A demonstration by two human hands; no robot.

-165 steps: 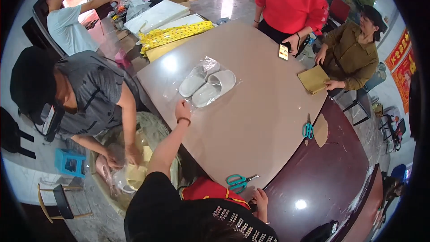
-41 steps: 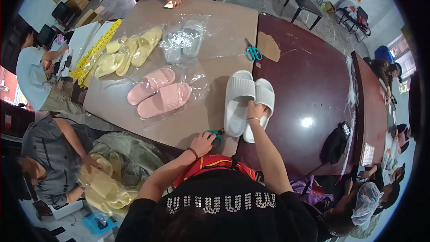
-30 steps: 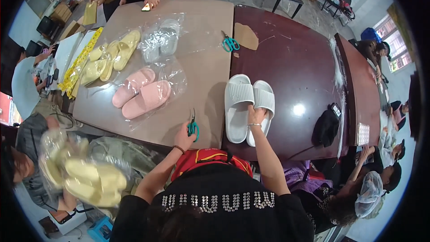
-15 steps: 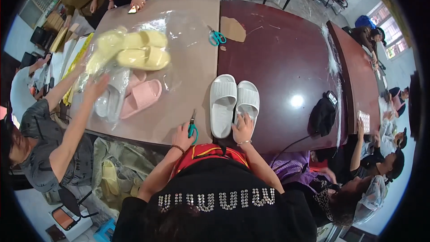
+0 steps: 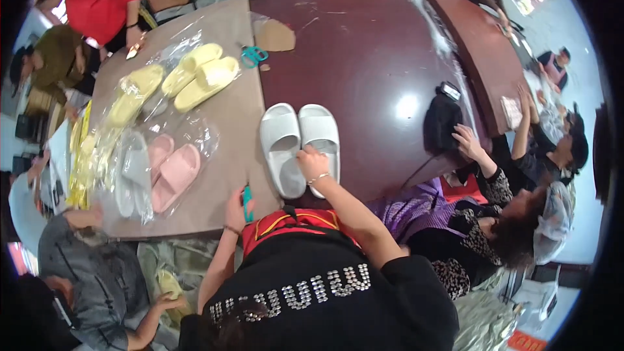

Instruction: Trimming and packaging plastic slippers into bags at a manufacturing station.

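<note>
A: Where does the pair stand?

B: The pair of pale grey, ribbed-strap slippers (image 5: pixel 283 157) stands side by side, soles down and toes pointing away, on the glossy red-brown worktop (image 5: pixel 364 45), at its seam with the matt beige worktop (image 5: pixel 239 123).

A: How should it handle?

B: Light, I judge, and probably moulded from soft foam: it should flex under a squeeze, spring back and hardly break. On so smooth a surface it may slide.

A: And the best hold?

B: The strap, thumb above and fingers beneath, or the thick sole rim near the heel. The flat footbed likely offers less purchase.

A: Now the hands.

B: The right hand (image 5: pixel 314 164) touches the right-hand slipper by its strap, fingers bent and gathered. Whether they pinch the strap or merely rest, I can't make out from here. The left hand (image 5: pixel 235 210) is curled round teal-handled metal scissors (image 5: pixel 247 204), blades pointing away; blur hides whether those are parted.

A: What lies around them?

B: Pink slippers in clear plastic (image 5: pixel 177 179) to the left, and a second pair of teal-handled scissors (image 5: pixel 253 56) farther off, by the seam.
</note>
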